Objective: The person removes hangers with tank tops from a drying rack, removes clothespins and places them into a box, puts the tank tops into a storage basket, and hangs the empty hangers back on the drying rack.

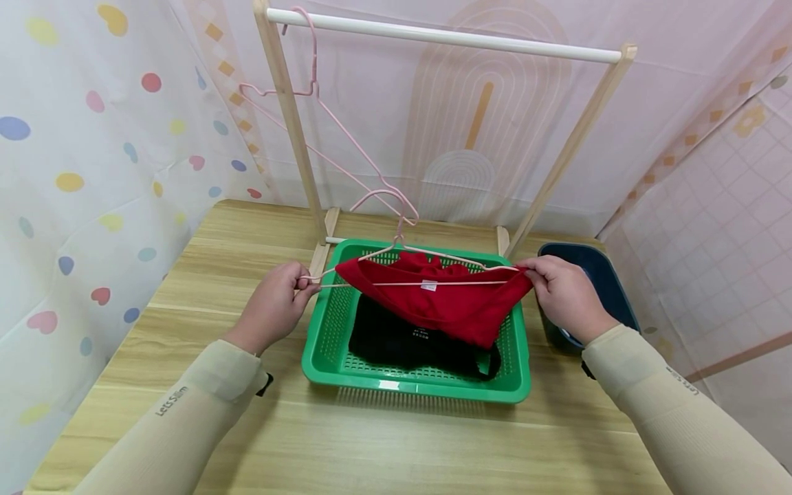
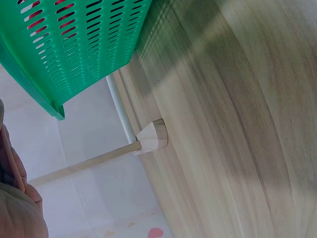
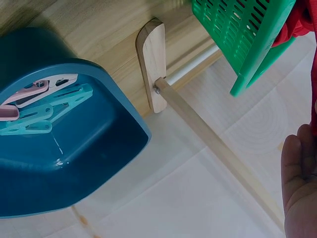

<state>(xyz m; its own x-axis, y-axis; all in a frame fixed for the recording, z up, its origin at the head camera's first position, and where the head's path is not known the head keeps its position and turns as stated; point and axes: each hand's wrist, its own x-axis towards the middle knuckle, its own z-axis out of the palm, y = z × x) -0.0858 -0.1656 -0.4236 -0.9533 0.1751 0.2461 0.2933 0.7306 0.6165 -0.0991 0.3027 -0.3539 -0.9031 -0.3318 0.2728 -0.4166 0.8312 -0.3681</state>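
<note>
A pink clothes hanger (image 1: 399, 240) spans between my two hands over the green basket (image 1: 314, 344). My left hand (image 1: 272, 302) pinches its bare left end; in the left wrist view this hand shows only at the edge. A red garment (image 1: 445, 306) with a white neck label hangs on the hanger, its neckline draped below the bar. My right hand (image 1: 566, 295) pinches the garment's right shoulder at the hanger's other end. Beneath the red cloth, a black garment (image 1: 390, 337) lies in the basket, partly covered.
Behind the basket stands a wooden rack with a white rail (image 1: 445, 38); another pink hanger (image 1: 353, 141) hangs at its left end. To the right is a dark blue bin (image 1: 588, 258), holding pink, white and teal clothespins (image 3: 37, 111). All stand on a wood-grain table (image 1: 210, 275).
</note>
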